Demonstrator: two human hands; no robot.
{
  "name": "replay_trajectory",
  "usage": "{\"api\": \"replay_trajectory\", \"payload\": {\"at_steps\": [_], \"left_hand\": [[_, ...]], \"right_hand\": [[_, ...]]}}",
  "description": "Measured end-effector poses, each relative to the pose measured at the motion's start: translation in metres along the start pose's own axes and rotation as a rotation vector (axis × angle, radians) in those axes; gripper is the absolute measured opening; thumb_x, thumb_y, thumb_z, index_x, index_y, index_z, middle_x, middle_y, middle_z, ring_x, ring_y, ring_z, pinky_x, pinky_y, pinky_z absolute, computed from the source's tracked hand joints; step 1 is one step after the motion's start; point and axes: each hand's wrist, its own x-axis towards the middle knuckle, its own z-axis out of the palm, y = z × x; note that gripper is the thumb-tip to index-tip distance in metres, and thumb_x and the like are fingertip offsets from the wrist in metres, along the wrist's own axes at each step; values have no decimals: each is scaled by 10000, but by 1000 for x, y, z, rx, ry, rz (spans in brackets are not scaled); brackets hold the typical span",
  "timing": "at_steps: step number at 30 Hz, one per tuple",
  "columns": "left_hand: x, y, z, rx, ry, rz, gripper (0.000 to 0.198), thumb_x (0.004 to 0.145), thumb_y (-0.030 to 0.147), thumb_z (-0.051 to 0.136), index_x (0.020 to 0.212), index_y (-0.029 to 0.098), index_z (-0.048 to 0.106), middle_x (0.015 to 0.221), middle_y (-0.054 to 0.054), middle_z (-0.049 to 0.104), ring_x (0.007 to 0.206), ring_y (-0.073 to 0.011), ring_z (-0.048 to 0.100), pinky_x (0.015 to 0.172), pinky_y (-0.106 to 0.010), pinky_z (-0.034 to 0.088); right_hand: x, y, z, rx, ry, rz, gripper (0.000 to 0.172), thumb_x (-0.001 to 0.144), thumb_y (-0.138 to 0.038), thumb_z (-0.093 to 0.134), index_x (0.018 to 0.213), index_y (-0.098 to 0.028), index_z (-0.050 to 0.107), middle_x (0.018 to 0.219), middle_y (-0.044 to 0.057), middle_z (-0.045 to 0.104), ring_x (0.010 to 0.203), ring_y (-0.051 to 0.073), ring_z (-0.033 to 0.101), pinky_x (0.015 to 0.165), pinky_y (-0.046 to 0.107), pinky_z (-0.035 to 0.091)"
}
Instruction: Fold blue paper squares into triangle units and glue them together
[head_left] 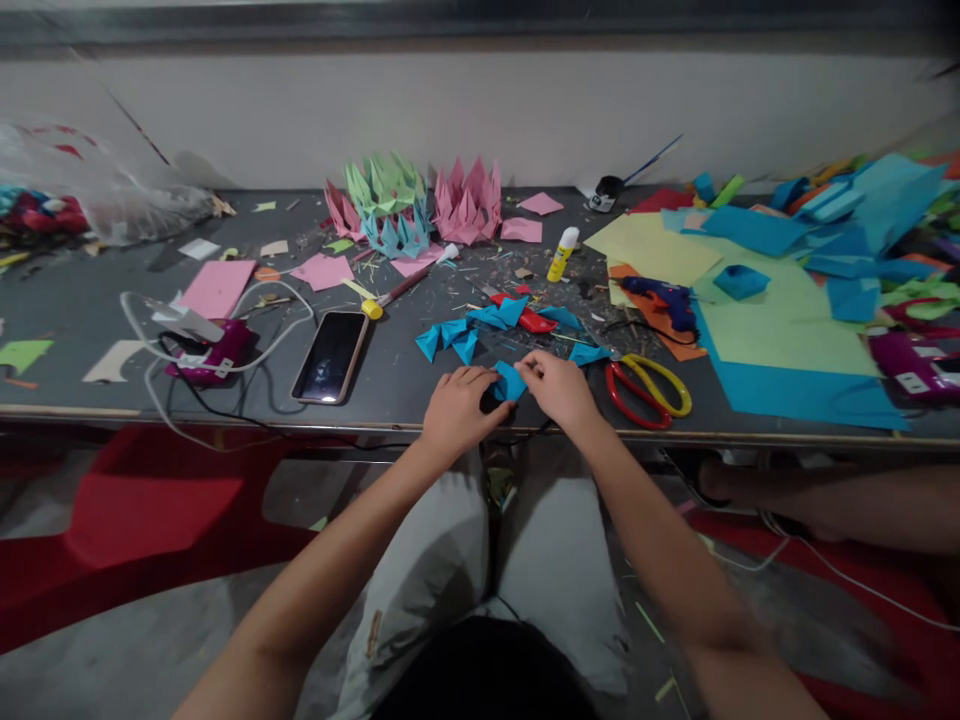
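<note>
The left hand (461, 405) and the right hand (555, 385) are both gripping one small blue paper piece (510, 382), close to the near edge of the table (397, 380). Folded blue pieces (491, 315) lie just behind it, farther from this edge. Near the same edge, the phone (331, 357) is at left and the scissors (630, 362) are at right.

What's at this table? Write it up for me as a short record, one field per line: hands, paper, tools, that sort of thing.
Left hand: holds a small blue paper piece
Right hand: fingertips on that piece's right side
Just beyond the hands: folded blue pieces
Right of the hands: scissors with red and yellow handles
Left of the hands: phone, lying flat
Glue: yellow glue stick with white cap
Near the wall: spiky pink paper piece
</note>
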Motion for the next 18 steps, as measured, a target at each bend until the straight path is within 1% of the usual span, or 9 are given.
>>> {"api": "replay_trajectory", "payload": {"at_steps": [1,3,6,9,11,14,16,18], "left_hand": [[0,0,0,6,3,4,352,790,412,553,1061,187,578,1137,-50,605,1047,-219,522,838,-348,385],[-1,1,1,16,6,9,359,796,416,546,1070,186,574,1144,-55,602,1053,-220,521,841,-347,383],[-2,1,2,25,10,17,355,801,417,542,1072,191,571,1154,-53,597,1056,-218,520,850,-344,380],[-2,0,2,12,27,29,319,833,390,507,1074,189,566,1149,-51,599,1058,-214,518,856,-345,383],[-2,-2,3,-18,45,29,280,867,339,460,1074,179,562,1122,-54,609,1039,-205,527,855,-338,392],[-1,-4,3,-43,84,-1,252,873,273,454,1068,153,560,1082,-71,619,1002,-208,533,864,-333,405],[1,-3,1,-23,88,-43,255,849,231,487,1079,145,557,1088,-85,612,1002,-225,528,875,-346,407],[5,-2,-3,-14,52,-108,294,823,181,508,1114,150,543,1104,-93,604,1016,-235,529,873,-348,414]], "right_hand": [[3,0,1,-4,-7,-2,145,804,-311,534,769,-203,625,611,12,643,588,167,586,523,241,338],[5,0,1,-4,-25,-4,149,782,-332,564,732,-206,625,605,6,636,580,158,574,516,236,324],[4,2,-2,5,-64,-21,196,806,-342,541,699,-204,630,613,-2,632,578,137,565,525,225,336],[2,3,-5,-9,-94,-30,128,775,-290,592,695,-201,637,648,-5,630,614,130,572,557,215,366],[1,2,-5,-38,-79,-24,73,755,-256,618,767,-189,642,765,22,641,694,143,584,611,222,390],[-3,-5,-2,-91,-45,-13,185,774,-216,595,953,-172,610,982,79,612,848,178,582,716,257,409],[-6,-10,0,-121,-46,-10,240,797,-193,557,1036,-173,574,1037,98,594,910,203,573,745,284,413],[-9,-15,2,-144,-62,-12,259,818,-181,518,1074,-179,553,1033,100,599,929,219,573,744,302,419]]}}
